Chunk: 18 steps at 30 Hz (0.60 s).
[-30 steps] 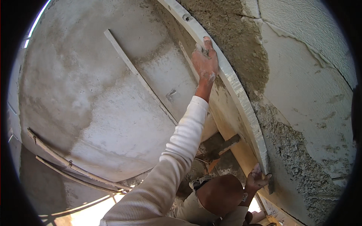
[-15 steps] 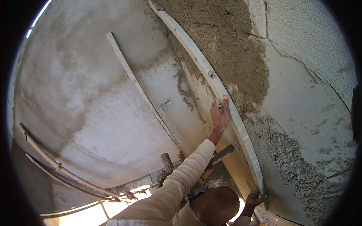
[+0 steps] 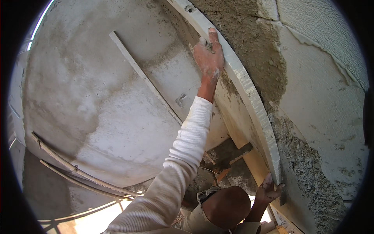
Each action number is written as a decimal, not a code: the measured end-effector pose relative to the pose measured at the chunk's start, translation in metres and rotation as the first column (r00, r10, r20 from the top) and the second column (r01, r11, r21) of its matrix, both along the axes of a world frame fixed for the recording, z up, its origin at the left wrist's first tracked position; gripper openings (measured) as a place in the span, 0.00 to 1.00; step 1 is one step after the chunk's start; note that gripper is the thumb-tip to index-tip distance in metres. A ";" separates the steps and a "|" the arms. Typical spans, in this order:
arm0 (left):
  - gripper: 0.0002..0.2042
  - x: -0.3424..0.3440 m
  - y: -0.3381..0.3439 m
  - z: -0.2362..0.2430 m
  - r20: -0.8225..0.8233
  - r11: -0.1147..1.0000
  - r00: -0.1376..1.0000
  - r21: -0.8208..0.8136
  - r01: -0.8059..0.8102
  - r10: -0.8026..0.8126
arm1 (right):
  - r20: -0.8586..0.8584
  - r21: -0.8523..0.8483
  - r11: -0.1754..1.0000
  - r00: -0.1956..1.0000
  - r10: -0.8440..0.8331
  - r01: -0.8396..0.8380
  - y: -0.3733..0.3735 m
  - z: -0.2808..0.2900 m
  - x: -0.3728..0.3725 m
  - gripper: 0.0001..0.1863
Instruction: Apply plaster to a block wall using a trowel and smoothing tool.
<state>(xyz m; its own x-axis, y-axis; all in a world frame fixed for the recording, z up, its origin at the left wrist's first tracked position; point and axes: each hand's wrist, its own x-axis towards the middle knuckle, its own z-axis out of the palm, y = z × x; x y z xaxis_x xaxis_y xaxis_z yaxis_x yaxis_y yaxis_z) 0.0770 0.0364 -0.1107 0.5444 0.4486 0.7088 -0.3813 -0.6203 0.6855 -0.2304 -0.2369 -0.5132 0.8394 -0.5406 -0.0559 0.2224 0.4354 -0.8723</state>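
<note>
My left hand (image 3: 208,52), streaked with pale residue, is closed on a long, pale curved strip (image 3: 244,85) lying along rough grey mortar (image 3: 257,54); its thumb and fingers grip the strip's upper stretch, below a small hole. My right hand is not visible. Lower down, another person's hand (image 3: 269,189) holds the strip near its bottom end.
A stained curved grey surface (image 3: 89,74) fills the left, carrying a straight narrow batten (image 3: 142,72) and two bent rods (image 3: 74,167). Textured white plaster (image 3: 319,97) covers the right. A person's brown rounded head (image 3: 226,206) is below my arm, near bright gaps.
My left hand and the curved strip slid down toward the lower right, then back up toward the upper left. The other person's hand stays near the lower end.
</note>
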 end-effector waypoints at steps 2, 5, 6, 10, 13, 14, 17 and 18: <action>0.28 -0.011 -0.016 -0.029 -0.040 0.999 0.998 0.019 -0.050 0.051 | -0.016 0.186 0.982 1.000 -0.015 0.017 -0.012 -0.026 0.000 0.25; 0.25 -0.029 -0.031 -0.089 -0.028 0.999 0.999 -0.034 0.016 -0.017 | 0.009 0.570 0.821 0.999 -0.036 0.024 -0.032 -0.054 -0.019 0.26; 0.25 -0.033 -0.034 -0.111 -0.002 0.996 0.998 -0.065 0.067 -0.067 | 0.024 0.580 0.814 0.999 -0.024 0.005 -0.039 -0.074 -0.025 0.33; 0.25 -0.051 -0.051 -0.190 -0.113 0.986 0.991 -0.158 0.057 -0.075 | 0.064 0.573 0.818 0.998 0.023 -0.056 -0.073 -0.164 -0.048 0.34; 0.25 -0.061 -0.044 -0.206 -0.291 0.976 0.950 -0.210 0.056 -0.117 | -0.124 0.378 0.923 0.992 -0.026 0.071 -0.073 -0.174 -0.051 0.30; 0.25 -0.057 -0.057 -0.202 -0.274 0.968 0.948 -0.229 0.099 -0.162 | -0.119 -0.049 0.989 0.984 0.130 -0.137 -0.099 -0.212 -0.063 0.34; 0.26 -0.058 -0.056 -0.182 -0.115 0.957 0.979 -0.259 0.134 -0.168 | -0.082 0.195 0.981 0.996 0.021 -0.004 -0.097 -0.214 -0.056 0.33; 0.26 -0.066 -0.053 -0.164 -0.120 0.958 0.978 -0.255 0.134 -0.169 | -0.019 0.510 0.855 0.995 -0.099 0.094 -0.084 -0.194 -0.055 0.36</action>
<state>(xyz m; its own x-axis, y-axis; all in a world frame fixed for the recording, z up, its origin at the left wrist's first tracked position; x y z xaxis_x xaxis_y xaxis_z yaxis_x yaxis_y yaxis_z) 0.0106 -0.0162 -0.2747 0.7044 0.5033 0.5005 -0.3480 -0.3697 0.8615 -0.2850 -0.3204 -0.7069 0.7862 -0.5164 -0.3395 0.2922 0.7947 -0.5320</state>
